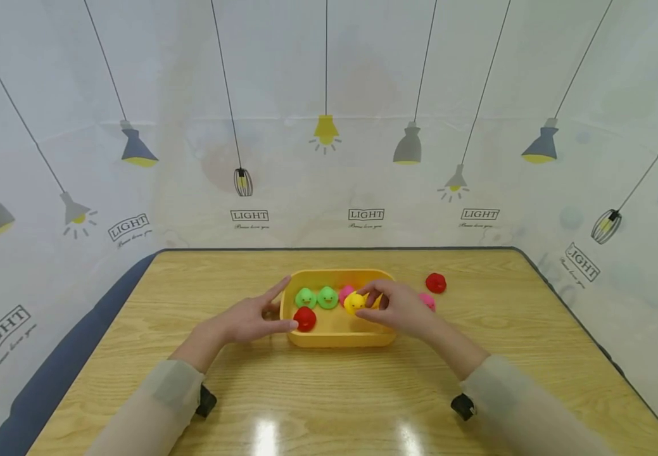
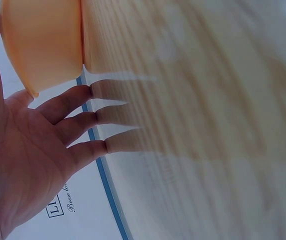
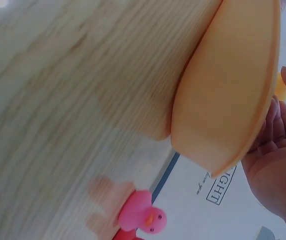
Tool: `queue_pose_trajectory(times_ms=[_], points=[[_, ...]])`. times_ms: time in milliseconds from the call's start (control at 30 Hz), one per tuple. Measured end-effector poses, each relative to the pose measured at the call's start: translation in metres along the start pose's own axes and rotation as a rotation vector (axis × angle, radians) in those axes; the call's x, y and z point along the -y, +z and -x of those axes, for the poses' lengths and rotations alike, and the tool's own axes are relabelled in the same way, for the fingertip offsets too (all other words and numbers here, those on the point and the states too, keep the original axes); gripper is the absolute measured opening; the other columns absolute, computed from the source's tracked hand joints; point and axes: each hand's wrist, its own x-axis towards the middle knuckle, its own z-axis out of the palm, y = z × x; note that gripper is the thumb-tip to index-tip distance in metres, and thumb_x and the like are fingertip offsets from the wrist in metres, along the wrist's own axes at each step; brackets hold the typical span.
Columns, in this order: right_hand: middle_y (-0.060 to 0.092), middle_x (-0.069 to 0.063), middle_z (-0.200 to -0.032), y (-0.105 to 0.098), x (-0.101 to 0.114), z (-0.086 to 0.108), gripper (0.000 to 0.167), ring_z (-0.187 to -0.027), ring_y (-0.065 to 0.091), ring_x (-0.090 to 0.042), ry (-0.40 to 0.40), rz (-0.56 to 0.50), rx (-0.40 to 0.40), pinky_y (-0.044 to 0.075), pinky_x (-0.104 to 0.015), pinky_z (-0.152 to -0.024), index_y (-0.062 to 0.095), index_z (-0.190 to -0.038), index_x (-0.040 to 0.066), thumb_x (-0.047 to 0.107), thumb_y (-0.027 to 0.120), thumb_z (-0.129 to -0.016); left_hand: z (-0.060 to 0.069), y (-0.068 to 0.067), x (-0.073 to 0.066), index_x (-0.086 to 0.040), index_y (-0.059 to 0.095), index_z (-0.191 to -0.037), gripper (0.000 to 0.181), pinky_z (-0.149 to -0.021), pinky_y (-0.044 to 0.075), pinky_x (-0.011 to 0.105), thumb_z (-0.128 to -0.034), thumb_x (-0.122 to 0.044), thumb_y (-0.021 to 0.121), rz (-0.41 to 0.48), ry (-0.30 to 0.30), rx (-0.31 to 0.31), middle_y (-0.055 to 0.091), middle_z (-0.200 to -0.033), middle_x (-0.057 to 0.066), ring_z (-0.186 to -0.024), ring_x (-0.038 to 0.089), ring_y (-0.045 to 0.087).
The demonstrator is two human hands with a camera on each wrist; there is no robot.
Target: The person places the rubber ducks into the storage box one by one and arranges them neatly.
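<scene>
An orange-yellow tray [image 1: 340,341] stands on the wooden table, holding two green ducks [image 1: 327,297], a red one [image 1: 304,318], a pink one [image 1: 345,294] and a yellow duck [image 1: 354,303]. My right hand [image 1: 395,306] pinches the yellow duck between thumb and fingers inside the tray. In the right wrist view the same hand [image 3: 275,145] is beyond the tray's rim, the yellow duck [image 3: 282,89] partly hidden at the fingertips. My left hand [image 1: 253,318] rests at the tray's left end with fingers spread, as the left wrist view also shows the hand [image 2: 38,145] beside the tray wall [image 2: 45,40].
Right of the tray, a red duck [image 1: 436,283] and a pink duck [image 1: 427,301] lie on the table [image 1: 329,392]. Behind the table hangs a pale cloth [image 1: 306,76] printed with lamps.
</scene>
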Motion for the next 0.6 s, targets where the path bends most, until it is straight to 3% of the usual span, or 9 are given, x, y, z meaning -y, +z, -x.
queue_pose_trajectory(times_ms=[300, 600], points=[[0.073, -0.003, -0.098, 0.024, 0.009, -0.015, 0.034, -0.076, 0.058, -0.016, -0.012, -0.065, 0.023, 0.051, -0.023, -0.063, 0.076, -0.124, 0.007, 0.021, 0.089, -0.095, 0.0, 0.0, 0.0, -0.053, 0.003, -0.174, 0.106, -0.126, 0.035, 0.075, -0.0936, -0.082, 0.066, -0.003, -0.002, 0.003, 0.055, -0.166, 0.018, -0.156, 0.051, 0.047], [0.073, 0.001, -0.101, 0.04, 0.016, -0.026, 0.035, -0.085, 0.061, -0.014, 0.032, -0.024, 0.027, 0.054, -0.023, -0.071, 0.076, -0.124, 0.01, 0.027, 0.089, -0.096, -0.002, 0.0, 0.001, -0.058, 0.005, -0.172, 0.102, -0.126, 0.035, 0.075, -0.0934, -0.082, 0.066, -0.003, -0.015, -0.001, 0.056, -0.166, 0.016, -0.156, 0.048, 0.048]])
